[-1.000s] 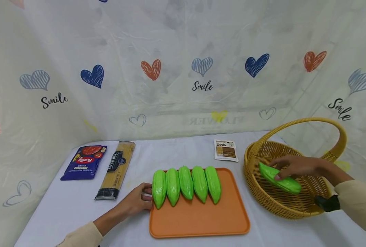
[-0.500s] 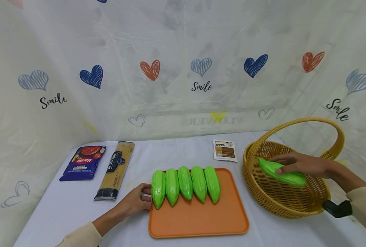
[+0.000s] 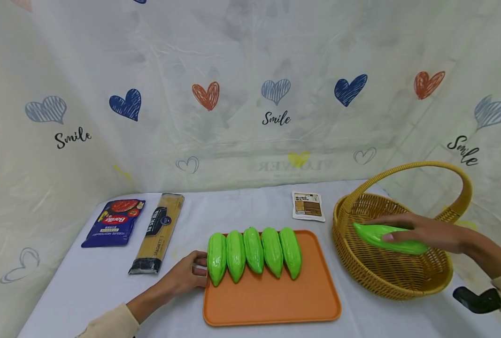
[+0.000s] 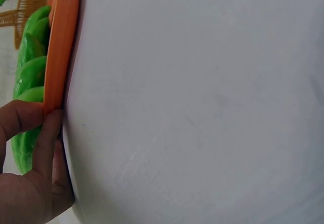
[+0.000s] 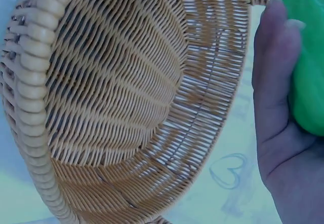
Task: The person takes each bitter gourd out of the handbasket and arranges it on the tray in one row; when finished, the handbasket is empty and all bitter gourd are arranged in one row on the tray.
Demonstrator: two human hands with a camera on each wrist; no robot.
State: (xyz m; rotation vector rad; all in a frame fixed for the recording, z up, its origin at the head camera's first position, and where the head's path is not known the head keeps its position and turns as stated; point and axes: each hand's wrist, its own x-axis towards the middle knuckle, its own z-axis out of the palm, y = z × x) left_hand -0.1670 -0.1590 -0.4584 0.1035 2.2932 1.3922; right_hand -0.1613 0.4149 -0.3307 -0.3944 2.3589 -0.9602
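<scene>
In the head view my left hand [image 3: 188,273] is at the left edge of an orange tray [image 3: 271,303]. The left wrist view shows thumb and fingers pinching the tray's rim [image 4: 62,36]. Several glossy green ridged gourds [image 3: 235,256] lie side by side along the tray's far half, tapered ends toward me. On the right, my right hand [image 3: 434,232] grips another green ridged gourd [image 3: 373,234] from above, over a wicker basket [image 3: 360,270]. That gourd [image 5: 310,77] fills the right edge of the right wrist view, with the fingers curled against it.
The basket's tall arched handle [image 3: 419,164] rises behind the right hand. At the back left lie a blue Barilla pouch [image 3: 114,223] and a spaghetti pack [image 3: 157,234]. A small white and brown packet [image 3: 308,205] lies behind the tray. A heart-printed curtain [image 3: 233,131] hangs behind the table.
My right hand has lifted the green gourd up from inside the basket and shifted slightly right. The left hand and the tray have stayed in place.
</scene>
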